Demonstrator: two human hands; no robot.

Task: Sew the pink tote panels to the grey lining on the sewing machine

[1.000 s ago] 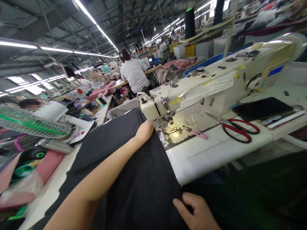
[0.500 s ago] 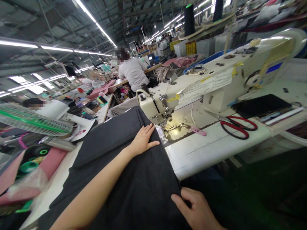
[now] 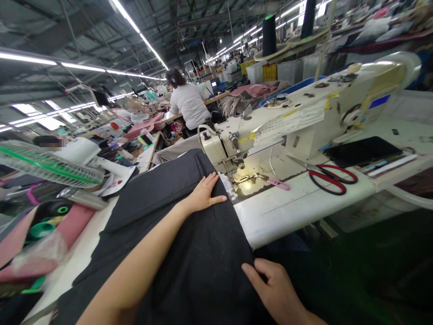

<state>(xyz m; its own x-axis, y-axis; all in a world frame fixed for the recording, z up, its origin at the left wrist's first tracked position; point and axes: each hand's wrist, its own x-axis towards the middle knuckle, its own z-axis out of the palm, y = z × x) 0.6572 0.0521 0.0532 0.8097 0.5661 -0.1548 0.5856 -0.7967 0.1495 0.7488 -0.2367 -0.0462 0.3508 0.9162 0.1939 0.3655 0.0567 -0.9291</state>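
Black fabric (image 3: pixel 203 253) covers the left part of the sewing table and hangs over its front edge. My left hand (image 3: pixel 204 195) lies flat on it, thumb apart from the fingers, close to the edge beside the needle area. Lower down, my right hand (image 3: pixel 275 286) pinches the fabric's right edge between thumb and fingers. The head of a cream sewing machine (image 3: pixel 221 146) stands just past my left fingertips, its lamp lighting the metal plate. The fabric's edge runs along the left of the presser foot; whether it lies under the foot I cannot tell.
Red-handled scissors (image 3: pixel 333 178), a pink-ended tool (image 3: pixel 278 183) and a black phone (image 3: pixel 363 151) lie on the table (image 3: pixel 291 212). A white fan (image 3: pixel 50 164) stands left, above a pink bag (image 3: pixel 72 225) holding spools. A person in a white shirt (image 3: pixel 189 104) sits farther off, facing away.
The view has shifted slightly. Both hands keep their places on the black fabric, and the fabric looks nearly the same.
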